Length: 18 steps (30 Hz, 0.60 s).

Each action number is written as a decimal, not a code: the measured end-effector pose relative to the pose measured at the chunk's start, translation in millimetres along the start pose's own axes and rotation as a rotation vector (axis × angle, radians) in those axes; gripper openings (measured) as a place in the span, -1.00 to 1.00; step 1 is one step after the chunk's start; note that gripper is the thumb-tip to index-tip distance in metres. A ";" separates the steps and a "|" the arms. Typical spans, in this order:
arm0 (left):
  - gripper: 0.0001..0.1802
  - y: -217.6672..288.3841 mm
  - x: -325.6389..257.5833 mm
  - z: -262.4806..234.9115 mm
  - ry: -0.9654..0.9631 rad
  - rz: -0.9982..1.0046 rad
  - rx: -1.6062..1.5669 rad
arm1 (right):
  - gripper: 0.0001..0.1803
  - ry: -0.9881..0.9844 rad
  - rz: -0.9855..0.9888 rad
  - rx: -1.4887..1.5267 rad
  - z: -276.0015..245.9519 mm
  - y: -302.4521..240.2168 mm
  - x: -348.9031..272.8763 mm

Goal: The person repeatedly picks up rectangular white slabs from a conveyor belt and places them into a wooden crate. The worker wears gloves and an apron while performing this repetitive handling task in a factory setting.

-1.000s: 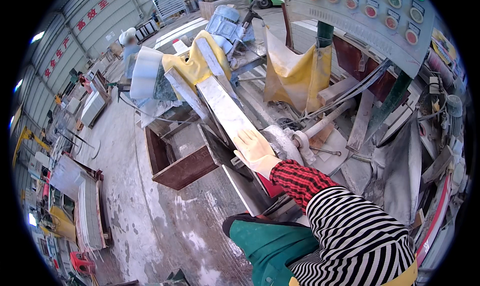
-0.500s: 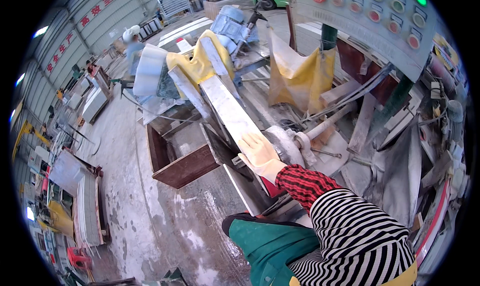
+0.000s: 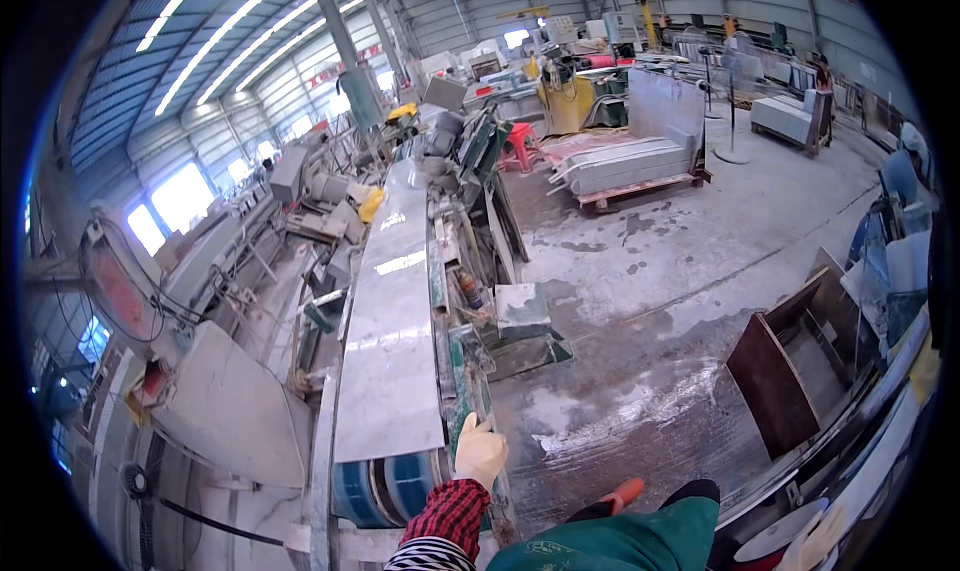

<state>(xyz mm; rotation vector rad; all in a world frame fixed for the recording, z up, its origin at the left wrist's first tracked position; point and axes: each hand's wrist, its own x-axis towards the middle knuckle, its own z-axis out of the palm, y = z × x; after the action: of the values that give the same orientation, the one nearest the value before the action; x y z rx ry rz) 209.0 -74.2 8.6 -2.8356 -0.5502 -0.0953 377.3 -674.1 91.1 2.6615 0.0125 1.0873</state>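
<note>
My left hand, in a pale glove with a red-and-black checked cuff, is over the green side rail of a long roller conveyor. Its thumb points up and the other fingers are curled; their undersides are hidden, so I cannot tell whether they grip the rail. Beside it, a long grey stone slab lies on the conveyor, above blue rollers. My right hand, also in a pale glove, is at the lower right edge with fingers stretched out, beside pale pieces I cannot make out clearly.
A brown open-topped box stands on the wet floor at right. Farther off are a stack of grey slabs on a pallet and a red stool. Machinery lines the left side.
My view has swung left, from the narrow white slab to the conveyor. My left hand has come into view at the rail. My right hand now shows only at the lower right edge.
</note>
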 end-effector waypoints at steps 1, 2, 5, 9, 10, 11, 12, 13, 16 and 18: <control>-0.76 1.4 -1.7 0.0 -0.005 -0.010 -0.021 | -0.56 -0.030 0.030 -0.005 5.7 1.6 -4.6; -0.76 1.6 -2.3 -2.4 -0.009 -0.020 -0.031 | -0.57 -0.074 0.063 0.028 -2.1 -4.6 -0.7; -0.74 5.3 -1.9 -3.2 -0.035 -0.034 -0.054 | -0.58 -0.176 0.108 0.162 -5.4 2.2 -2.4; -0.76 3.1 1.1 -4.7 0.017 -0.067 -0.186 | -0.09 -0.840 0.050 0.112 -20.8 34.1 22.9; -0.77 1.9 1.9 -2.8 0.015 -0.071 -0.190 | 0.02 -0.877 0.282 0.177 -21.8 30.2 30.6; -0.78 0.8 2.3 -1.6 0.012 -0.076 -0.195 | 0.13 -0.908 0.514 0.242 -19.2 27.4 39.6; -0.72 2.6 3.0 -8.7 -0.021 -0.097 -0.221 | 0.23 -0.929 0.749 0.310 -13.4 25.8 48.0; -0.72 0.2 1.4 -5.7 0.008 -0.096 -0.207 | 0.27 -0.942 0.663 0.231 6.8 32.0 46.3; -0.73 -1.1 0.6 2.1 0.071 -0.087 -0.229 | 0.22 -1.154 0.399 -0.139 63.8 53.0 46.3; -0.75 -4.7 0.1 -3.6 0.122 -0.087 -0.279 | 0.18 -1.143 0.452 -0.026 61.8 55.0 48.7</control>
<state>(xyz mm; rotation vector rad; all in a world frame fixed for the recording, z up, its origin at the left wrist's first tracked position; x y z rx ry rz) 207.2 -70.9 13.2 -3.0454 -0.6812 -0.3873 449.9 -736.8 95.9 2.9056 -0.8159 -0.4817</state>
